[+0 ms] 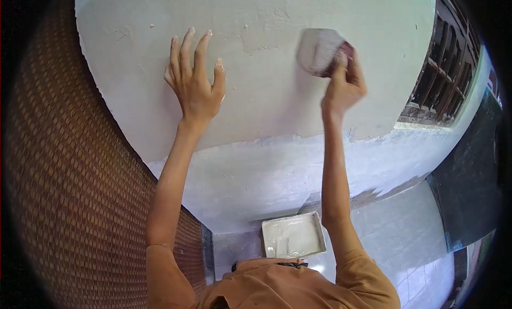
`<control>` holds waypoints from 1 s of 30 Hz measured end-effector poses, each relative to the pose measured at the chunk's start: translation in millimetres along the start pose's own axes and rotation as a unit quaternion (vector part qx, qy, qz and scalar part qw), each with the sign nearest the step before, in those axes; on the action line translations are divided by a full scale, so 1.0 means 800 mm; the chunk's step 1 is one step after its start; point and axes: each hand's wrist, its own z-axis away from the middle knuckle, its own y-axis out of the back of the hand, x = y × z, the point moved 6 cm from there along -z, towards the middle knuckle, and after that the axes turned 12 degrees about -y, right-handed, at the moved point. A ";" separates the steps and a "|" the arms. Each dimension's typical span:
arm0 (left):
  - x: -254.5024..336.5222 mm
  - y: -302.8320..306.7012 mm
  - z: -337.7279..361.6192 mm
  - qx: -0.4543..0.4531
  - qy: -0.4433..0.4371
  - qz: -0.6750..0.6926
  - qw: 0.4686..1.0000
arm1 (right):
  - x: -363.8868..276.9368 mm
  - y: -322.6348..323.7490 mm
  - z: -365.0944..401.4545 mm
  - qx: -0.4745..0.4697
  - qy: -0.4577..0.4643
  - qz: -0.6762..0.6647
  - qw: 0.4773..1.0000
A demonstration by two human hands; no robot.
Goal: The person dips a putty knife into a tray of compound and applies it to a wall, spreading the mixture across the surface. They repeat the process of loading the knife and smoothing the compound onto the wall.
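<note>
My left hand (196,85) is raised in front of the pale wall (256,106) with its fingers spread and slightly bent. White putty marks its fingertips, and nothing is in it. My right hand (344,87) grips a flat, dark-red putty scraper (321,52) by its right edge. Whitish putty coats the scraper's face, and it lies close over the wall surface, casting a shadow; hand and tool are a little blurred. Around both hands the wall has a greyish coat with small lumps and ridges. Its ragged lower edge meets a whiter band.
A shallow tray (320,231) of wet white putty stands on the floor below, between my arms. Brown woven matting (90,165) runs along the left. A barred window (442,69) is at the upper right, with a dark panel (469,175) beneath it. Grey tiles (400,223) cover the floor.
</note>
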 end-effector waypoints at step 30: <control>-0.001 -0.017 -0.006 0.000 -0.001 0.009 1.000 | 0.010 -0.080 0.010 -0.101 -0.007 -0.054 0.993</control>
